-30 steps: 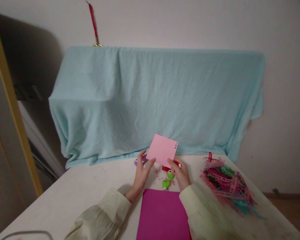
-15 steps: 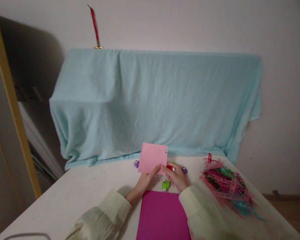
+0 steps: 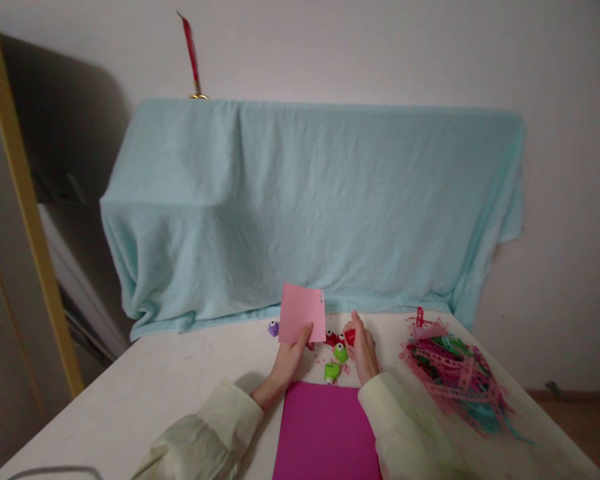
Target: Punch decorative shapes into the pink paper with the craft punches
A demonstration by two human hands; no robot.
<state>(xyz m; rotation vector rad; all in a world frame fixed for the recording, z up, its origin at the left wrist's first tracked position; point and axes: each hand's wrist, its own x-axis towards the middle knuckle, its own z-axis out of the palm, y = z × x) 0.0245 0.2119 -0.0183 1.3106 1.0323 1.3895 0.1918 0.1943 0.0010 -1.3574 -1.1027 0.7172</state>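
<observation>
Pink paper (image 3: 301, 309) in left fingers (image 3: 307, 331)

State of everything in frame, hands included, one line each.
Left hand: closed on pink paper
Pink paper: held up, holes punched near one corner
Right hand: closed on red punch
Green punches: resting on table
Purple punch: on table
Magenta sheet: flat
Cut strips: tangled heap
Blue towel: draped

Pale sage-green fabric sleeves clothe both arms, ending in broad, plain, turned-looking cuffs at the wrists. The left sleeve (image 3: 195, 433) bunches into deep creases behind its smooth, band-like cuff (image 3: 239, 404). The right sleeve (image 3: 410, 430) looks smoother, its lower part blurred. The left hand (image 3: 287, 361) and right hand (image 3: 365, 352) are bare, with slender fingers.
</observation>
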